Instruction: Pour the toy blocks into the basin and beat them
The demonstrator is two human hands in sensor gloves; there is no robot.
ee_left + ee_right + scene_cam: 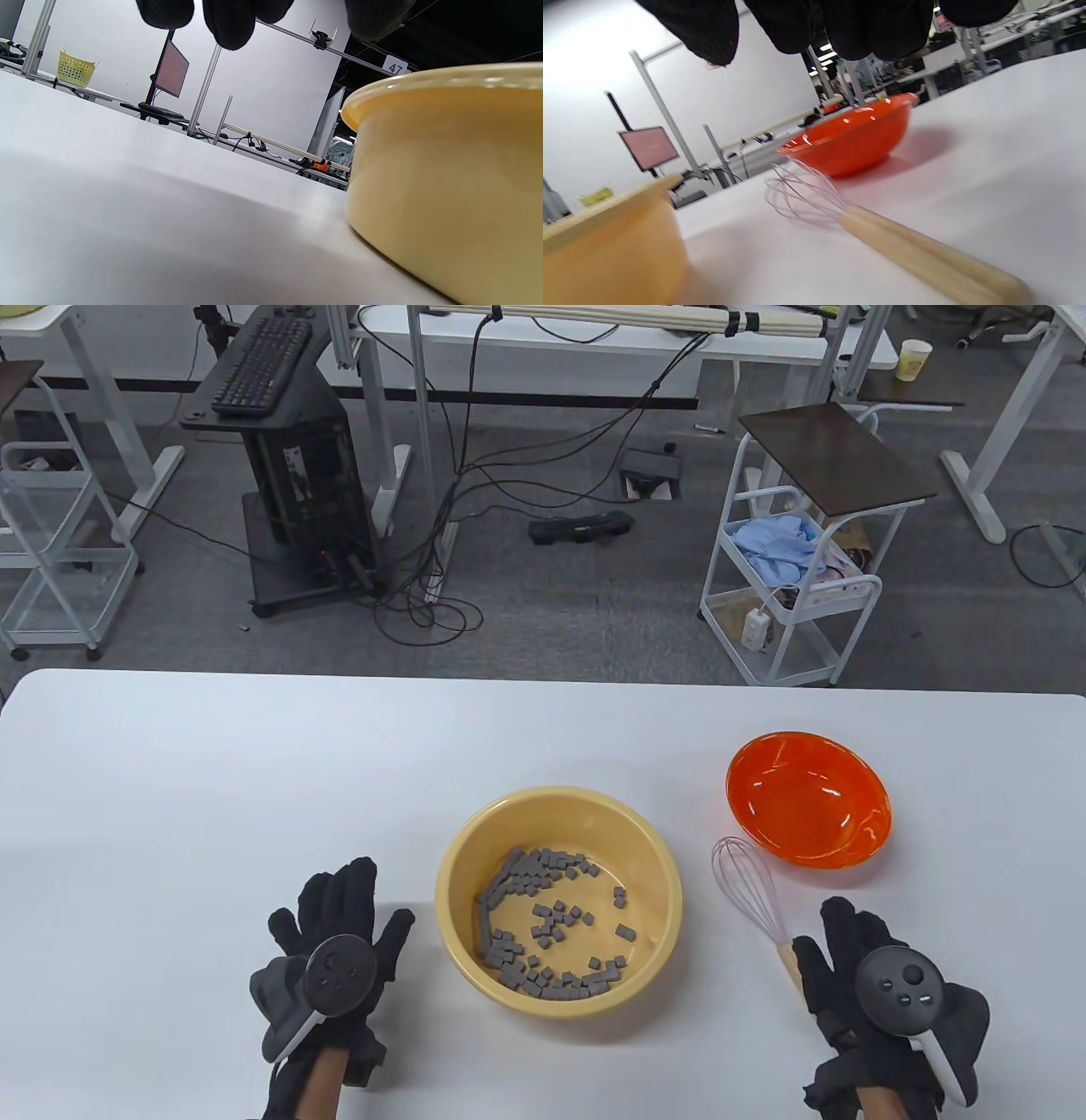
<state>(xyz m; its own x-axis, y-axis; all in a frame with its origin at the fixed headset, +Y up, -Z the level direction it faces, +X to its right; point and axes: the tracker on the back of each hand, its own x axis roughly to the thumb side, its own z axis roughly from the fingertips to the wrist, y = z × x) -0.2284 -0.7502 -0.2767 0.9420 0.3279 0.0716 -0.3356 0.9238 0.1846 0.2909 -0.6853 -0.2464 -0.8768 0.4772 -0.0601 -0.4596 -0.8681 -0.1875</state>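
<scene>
A yellow basin [560,899] stands at the middle of the white table, with several small grey toy blocks [543,929] scattered inside it. An orange bowl [808,799] with nothing in it sits to its right. A wire whisk [751,891] with a wooden handle lies between them, handle toward me. My left hand [339,937] lies flat and open on the table left of the basin [445,178]. My right hand [857,967] hovers over the whisk's handle [925,254] with straight fingers, not gripping it. The orange bowl [852,135] shows beyond the whisk wires [801,195].
The table's far edge [543,683] runs across the view. Beyond it on the floor stand a white cart [797,568], a black computer stand [288,475] and loose cables.
</scene>
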